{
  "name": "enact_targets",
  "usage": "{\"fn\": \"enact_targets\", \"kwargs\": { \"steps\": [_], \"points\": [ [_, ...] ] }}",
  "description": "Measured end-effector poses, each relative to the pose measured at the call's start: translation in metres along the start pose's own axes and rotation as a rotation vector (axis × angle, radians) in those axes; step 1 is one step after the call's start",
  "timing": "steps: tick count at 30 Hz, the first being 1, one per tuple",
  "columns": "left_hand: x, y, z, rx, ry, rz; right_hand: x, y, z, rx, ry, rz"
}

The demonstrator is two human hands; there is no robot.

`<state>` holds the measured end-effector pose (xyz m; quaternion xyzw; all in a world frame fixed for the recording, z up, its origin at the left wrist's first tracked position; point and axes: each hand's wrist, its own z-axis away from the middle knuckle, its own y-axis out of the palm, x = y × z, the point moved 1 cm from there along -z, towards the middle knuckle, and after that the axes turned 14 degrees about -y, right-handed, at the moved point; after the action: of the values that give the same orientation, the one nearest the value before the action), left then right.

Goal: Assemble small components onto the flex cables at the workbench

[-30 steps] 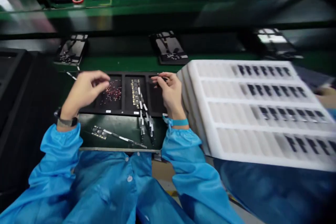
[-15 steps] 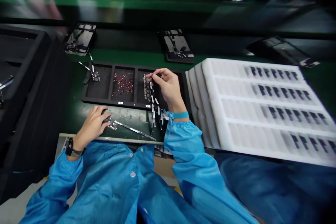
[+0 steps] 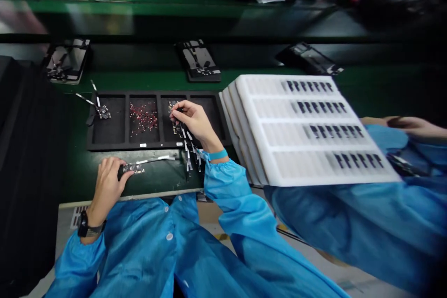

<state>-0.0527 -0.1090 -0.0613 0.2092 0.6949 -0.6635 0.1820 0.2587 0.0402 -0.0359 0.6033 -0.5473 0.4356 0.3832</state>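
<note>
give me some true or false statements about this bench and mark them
1. The left hand holds a circuit board. True.
2. The red parts lie in the first compartment of the black tray. False: they lie in the second compartment.
3. The right hand is over the third compartment. True.
4. The foam tray is empty. False: it holds rows of dark parts.
5. The left wrist wears a teal band. False: it wears a watch; the teal band is on the right wrist.
</note>
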Motion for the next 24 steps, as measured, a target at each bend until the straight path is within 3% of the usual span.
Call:
{"fn": "enact_targets", "kwargs": {
  "steps": [6, 10, 13, 24],
  "points": [
    [-0.012, 0.014, -0.006, -0.02, -0.091, 0.18, -0.005, -0.001, 0.001, 0.025, 0.003, 0.021],
    [-0.005, 0.006, -0.009, 0.089, -0.113, 0.256, -0.007, -0.001, 0.001, 0.061, 0.003, 0.055],
    [-0.003, -0.003, -0.01, 0.17, -0.079, 0.228, -0.006, 0.0, 0.002, 0.074, 0.001, 0.081],
    [-0.014, -0.014, -0.027, 0.254, -0.016, -0.023, 0.004, 0.009, 0.005, 0.14, 0.038, 0.002]
  ]
}}
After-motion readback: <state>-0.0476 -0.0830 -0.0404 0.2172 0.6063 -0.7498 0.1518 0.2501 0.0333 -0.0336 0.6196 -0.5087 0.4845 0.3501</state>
